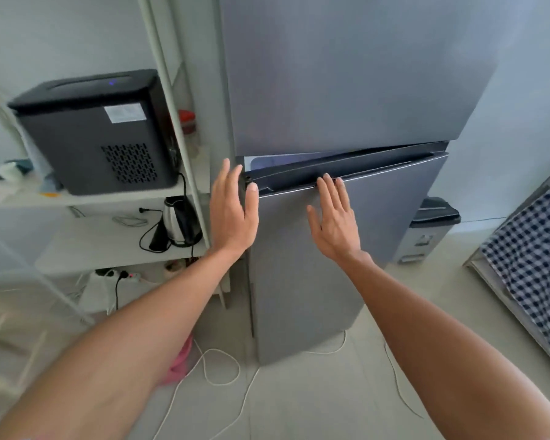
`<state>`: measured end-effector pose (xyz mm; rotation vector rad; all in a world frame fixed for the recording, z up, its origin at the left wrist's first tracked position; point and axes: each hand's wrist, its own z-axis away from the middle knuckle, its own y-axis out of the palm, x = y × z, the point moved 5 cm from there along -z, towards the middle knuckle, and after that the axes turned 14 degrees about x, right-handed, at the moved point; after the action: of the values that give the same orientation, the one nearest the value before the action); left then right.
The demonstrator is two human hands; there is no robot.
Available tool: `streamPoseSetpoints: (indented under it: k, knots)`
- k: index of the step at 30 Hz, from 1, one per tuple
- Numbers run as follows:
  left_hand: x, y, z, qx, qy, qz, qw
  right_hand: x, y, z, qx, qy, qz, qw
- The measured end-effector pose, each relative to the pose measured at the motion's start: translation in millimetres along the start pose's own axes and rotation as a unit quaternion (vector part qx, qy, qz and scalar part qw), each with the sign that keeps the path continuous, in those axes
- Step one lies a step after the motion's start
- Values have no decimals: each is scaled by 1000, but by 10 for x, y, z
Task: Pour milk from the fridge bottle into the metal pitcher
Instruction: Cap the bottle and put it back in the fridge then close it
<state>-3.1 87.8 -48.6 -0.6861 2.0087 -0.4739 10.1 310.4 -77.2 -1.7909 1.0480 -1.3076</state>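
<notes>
A tall grey two-door fridge [346,74] fills the middle of the view. Its lower door [331,265] stands slightly ajar, with a lit gap showing at the top left corner. My left hand [232,211] lies flat at the left corner of that door, thumb against the top edge, fingers apart. My right hand [334,217] rests on the door's front, its fingertips at the top edge groove. Neither hand holds anything. No milk bottle or metal pitcher is in view; the fridge's inside is hidden.
A white shelf rack [108,201] stands left of the fridge with a black appliance [92,131] and an electric kettle [180,222]. White cables [216,366] trail on the floor. A bin [432,227] sits behind on the right, a checked cloth [534,265] at far right.
</notes>
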Motion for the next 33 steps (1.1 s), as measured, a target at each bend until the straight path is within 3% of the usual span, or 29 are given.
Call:
streamPoseSetpoints:
  k: [3,7,12,33]
  knots:
    - [-129,148,51,30,54,-124,990,5,37,-138,58,-6,48,997]
    - [-90,450,-11,176,-22,-229,957,-9,32,-317,133,-7,111,985]
    - [-20,461,-215,228,-50,-266,935,6,-49,-488,188,7,138,972]
    - [156,426,-313,233,-20,-259,937,41,50,-570,217,37,137,966]
